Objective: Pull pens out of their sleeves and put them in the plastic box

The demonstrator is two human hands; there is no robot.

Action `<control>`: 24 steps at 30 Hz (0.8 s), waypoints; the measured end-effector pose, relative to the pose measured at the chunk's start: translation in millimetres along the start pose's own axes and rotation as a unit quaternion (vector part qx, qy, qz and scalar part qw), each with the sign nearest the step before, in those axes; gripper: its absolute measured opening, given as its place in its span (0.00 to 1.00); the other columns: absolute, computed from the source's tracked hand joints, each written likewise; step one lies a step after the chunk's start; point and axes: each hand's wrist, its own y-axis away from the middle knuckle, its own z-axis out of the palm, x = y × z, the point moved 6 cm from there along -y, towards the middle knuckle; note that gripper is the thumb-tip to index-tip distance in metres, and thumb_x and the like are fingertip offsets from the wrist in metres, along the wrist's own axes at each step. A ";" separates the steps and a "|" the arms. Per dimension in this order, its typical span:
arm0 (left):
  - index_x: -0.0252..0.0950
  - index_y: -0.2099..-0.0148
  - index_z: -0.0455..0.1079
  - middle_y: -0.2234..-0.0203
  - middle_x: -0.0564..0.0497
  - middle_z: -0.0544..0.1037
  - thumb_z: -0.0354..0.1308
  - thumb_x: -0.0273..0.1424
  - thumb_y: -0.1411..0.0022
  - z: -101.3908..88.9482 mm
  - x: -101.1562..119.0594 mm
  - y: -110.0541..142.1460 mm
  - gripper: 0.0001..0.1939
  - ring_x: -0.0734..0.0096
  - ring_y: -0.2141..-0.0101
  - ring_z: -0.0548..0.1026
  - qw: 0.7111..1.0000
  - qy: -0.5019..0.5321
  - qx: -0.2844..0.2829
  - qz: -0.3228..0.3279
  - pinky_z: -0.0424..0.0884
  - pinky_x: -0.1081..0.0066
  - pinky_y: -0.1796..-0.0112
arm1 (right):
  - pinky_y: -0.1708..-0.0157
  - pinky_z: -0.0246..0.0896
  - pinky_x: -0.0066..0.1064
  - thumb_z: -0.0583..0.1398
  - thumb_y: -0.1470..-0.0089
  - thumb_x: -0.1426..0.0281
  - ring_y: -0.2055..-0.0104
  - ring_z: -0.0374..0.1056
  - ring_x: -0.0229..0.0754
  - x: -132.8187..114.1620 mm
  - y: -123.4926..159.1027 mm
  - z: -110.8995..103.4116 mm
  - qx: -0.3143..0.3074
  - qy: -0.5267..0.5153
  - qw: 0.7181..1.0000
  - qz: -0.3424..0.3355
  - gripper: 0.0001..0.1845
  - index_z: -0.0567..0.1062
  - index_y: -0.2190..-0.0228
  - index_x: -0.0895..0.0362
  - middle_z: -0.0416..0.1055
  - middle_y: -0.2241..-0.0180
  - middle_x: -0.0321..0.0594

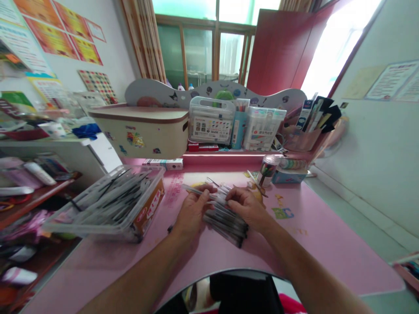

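Observation:
A bundle of thin translucent pen refills with dark ends lies on the pink desk between my hands. My left hand is closed, thumb and fingers pinching a clear pen refill whose end sticks out to the left. Over the right side of the bundle, my right hand has its fingertips pinched together at the upper refills. What exactly sits between those fingertips is too small to make out. Left of my hands stands a clear plastic box holding many more such refills.
Behind my hands are a jar and a blue box. A lidded cream bin, a marker case, another marker box and a pink pen holder line the shelf. The desk's curved front edge is close to my body.

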 end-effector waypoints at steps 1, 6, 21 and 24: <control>0.36 0.57 0.71 0.66 0.50 0.78 0.67 0.38 0.46 -0.3 -0.3 0.0 0.17 0.77 0.76 0.72 1.000 -0.005 -0.004 -0.004 0.67 0.76 0.76 | 0.70 0.56 0.28 0.60 0.53 0.69 0.72 0.63 0.36 1.3 1.0 3.0 -0.010 -0.001 1.000 0.004 0.05 0.71 0.70 0.55 0.68 0.75 0.31; 0.35 0.61 0.69 0.73 0.53 0.76 0.67 0.40 0.47 1.2 -3.9 2.5 0.17 0.73 0.75 0.74 0.999 -0.018 -0.035 -0.024 0.69 0.73 0.73 | 0.69 0.59 0.29 0.58 0.45 0.64 0.71 0.63 0.37 3.2 1.8 0.9 -0.014 0.036 0.999 -0.003 0.09 0.73 0.66 0.56 0.70 0.71 0.34; 0.34 0.72 0.70 0.89 0.57 0.64 0.60 0.48 0.49 0.9 -22.6 5.7 0.20 0.79 0.86 0.55 0.906 -0.263 -0.267 -0.198 0.45 0.73 0.82 | 0.53 0.63 0.41 0.53 0.41 0.79 0.56 0.65 0.48 -34.0 26.9 30.8 -0.106 0.451 0.847 -0.260 0.13 0.74 0.58 0.59 0.72 0.60 0.47; 0.34 0.71 0.72 0.89 0.57 0.64 0.58 0.44 0.47 -2.6 -14.9 6.2 0.16 0.78 0.86 0.56 0.892 -0.298 -0.266 -0.211 0.46 0.74 0.82 | 0.55 0.62 0.40 0.56 0.40 0.77 0.58 0.64 0.48 -30.9 29.6 36.9 -0.106 0.514 0.814 -0.251 0.07 0.72 0.61 0.60 0.71 0.61 0.48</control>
